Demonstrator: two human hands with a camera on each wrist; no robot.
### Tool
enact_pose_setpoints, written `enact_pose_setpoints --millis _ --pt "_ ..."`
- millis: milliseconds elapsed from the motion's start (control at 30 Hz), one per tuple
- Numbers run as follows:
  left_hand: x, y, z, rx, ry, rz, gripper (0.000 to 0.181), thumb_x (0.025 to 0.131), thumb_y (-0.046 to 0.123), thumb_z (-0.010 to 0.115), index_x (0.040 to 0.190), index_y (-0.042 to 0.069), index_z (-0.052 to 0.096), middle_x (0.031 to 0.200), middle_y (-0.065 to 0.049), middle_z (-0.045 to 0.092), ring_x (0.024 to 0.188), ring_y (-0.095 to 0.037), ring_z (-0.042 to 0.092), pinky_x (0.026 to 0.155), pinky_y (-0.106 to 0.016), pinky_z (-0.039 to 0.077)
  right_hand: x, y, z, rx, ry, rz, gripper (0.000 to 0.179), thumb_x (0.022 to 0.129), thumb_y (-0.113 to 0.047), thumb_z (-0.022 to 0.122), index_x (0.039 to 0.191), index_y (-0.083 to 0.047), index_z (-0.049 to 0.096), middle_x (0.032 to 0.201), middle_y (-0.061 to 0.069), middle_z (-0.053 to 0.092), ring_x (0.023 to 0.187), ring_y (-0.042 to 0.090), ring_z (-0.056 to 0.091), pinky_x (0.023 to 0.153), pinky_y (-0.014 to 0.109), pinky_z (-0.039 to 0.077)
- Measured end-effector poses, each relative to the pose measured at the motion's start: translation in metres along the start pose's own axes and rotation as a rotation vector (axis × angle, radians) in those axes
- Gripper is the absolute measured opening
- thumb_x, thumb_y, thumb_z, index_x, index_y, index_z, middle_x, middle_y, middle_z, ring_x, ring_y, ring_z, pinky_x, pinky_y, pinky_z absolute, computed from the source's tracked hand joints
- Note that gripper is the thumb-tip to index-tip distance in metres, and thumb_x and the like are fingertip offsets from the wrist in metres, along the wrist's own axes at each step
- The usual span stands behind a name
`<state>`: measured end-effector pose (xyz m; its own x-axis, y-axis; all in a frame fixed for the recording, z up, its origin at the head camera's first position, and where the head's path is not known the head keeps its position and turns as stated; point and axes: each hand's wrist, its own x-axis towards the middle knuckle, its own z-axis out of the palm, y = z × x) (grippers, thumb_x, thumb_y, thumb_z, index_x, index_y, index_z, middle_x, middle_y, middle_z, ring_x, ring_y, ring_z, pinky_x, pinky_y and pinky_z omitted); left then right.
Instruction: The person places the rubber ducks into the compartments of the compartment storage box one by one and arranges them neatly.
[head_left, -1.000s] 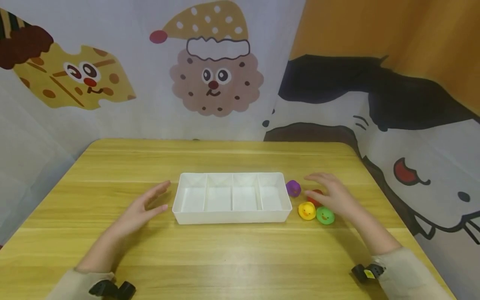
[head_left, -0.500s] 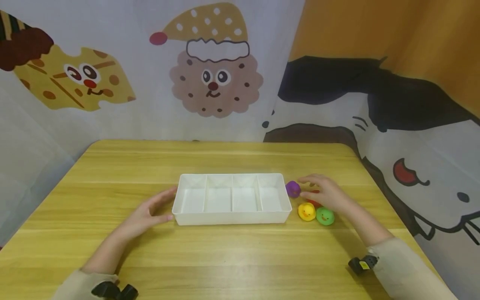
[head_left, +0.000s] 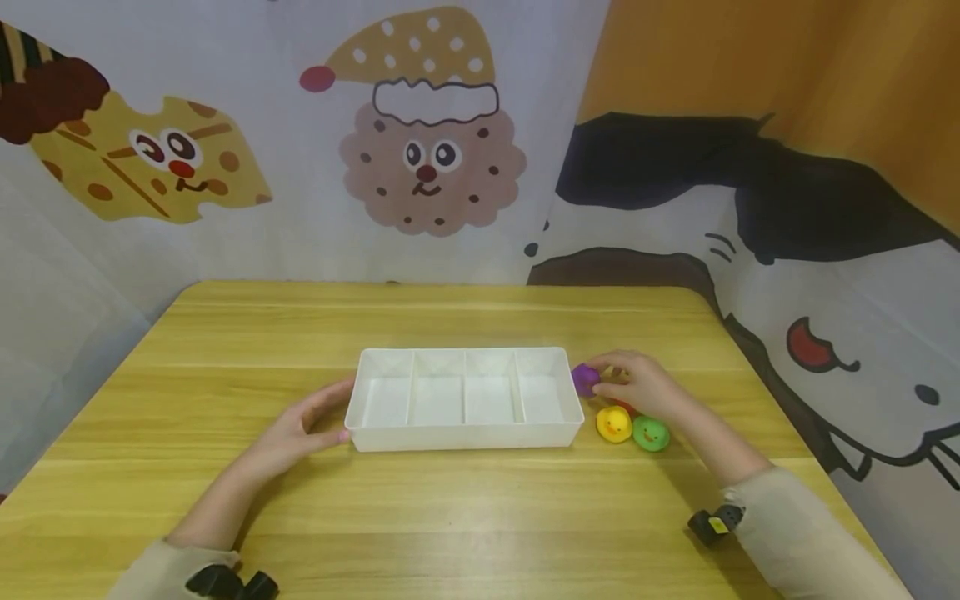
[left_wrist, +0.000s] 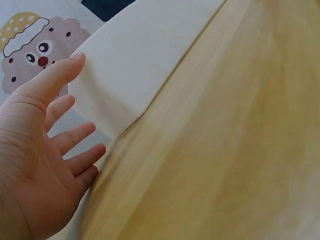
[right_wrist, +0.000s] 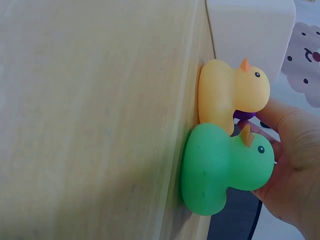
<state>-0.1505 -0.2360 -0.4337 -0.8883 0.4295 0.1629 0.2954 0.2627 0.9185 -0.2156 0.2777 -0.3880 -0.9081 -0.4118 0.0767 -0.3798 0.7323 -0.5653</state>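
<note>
A white box (head_left: pixel 465 435) with several compartments sits mid-table. My left hand (head_left: pixel 294 433) is at its left end, thumb by the near corner and relaxed fingers along the side; in the left wrist view the left hand (left_wrist: pixel 45 165) shows spread fingers beside the white wall. Against the box's right end is a purple duck (head_left: pixel 583 380). My right hand (head_left: pixel 643 385) reaches it from the right, thumb and forefinger parted at its side; whether they press on it is hard to see. Below this hand are a yellow duck (head_left: pixel 614 425), a green duck (head_left: pixel 651 434) and a mostly hidden red toy (head_left: pixel 626 407).
The wooden table (head_left: pixel 450 517) has its far edge against a curtain (head_left: pixel 285 242) printed with cartoon figures. In the right wrist view, the yellow duck (right_wrist: pixel 217 95) and green duck (right_wrist: pixel 207 170) stand close together in front of the right hand.
My left hand has moved right up to the box's left end. My right hand has moved left over the red toy to the purple duck. Box and ducks stay in place.
</note>
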Motion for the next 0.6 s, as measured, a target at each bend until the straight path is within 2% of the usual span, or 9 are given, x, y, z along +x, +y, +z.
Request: enact_pose_setpoints --millis 267,600 --pt "0.0002 0.0 0.0019 -0.004 0.001 0.019 0.069 0.089 0.006 0.067 0.149 0.01 0.033 0.147 -0.013 0.039 0.13 -0.025 0.039 0.101 -0.019 0.032 0.0028 -0.0039 0.0009 0.005 -0.001 0.06 0.029 0.086 -0.015 0.073 0.114 -0.008 0.068 0.103 0.004 0.066 0.091 0.024 0.055 0.076 0.038 0.048" --pt "0.0004 0.0007 0.0041 -0.028 0.011 0.04 0.068 0.092 0.002 0.061 0.151 0.015 0.029 0.148 -0.014 0.038 0.128 -0.023 0.041 0.1 -0.023 0.034 0.0032 -0.0039 0.0028 0.001 0.044 0.034 0.025 0.084 -0.012 0.074 0.108 -0.006 0.069 0.096 0.004 0.066 0.085 0.023 0.054 0.068 0.034 0.046"
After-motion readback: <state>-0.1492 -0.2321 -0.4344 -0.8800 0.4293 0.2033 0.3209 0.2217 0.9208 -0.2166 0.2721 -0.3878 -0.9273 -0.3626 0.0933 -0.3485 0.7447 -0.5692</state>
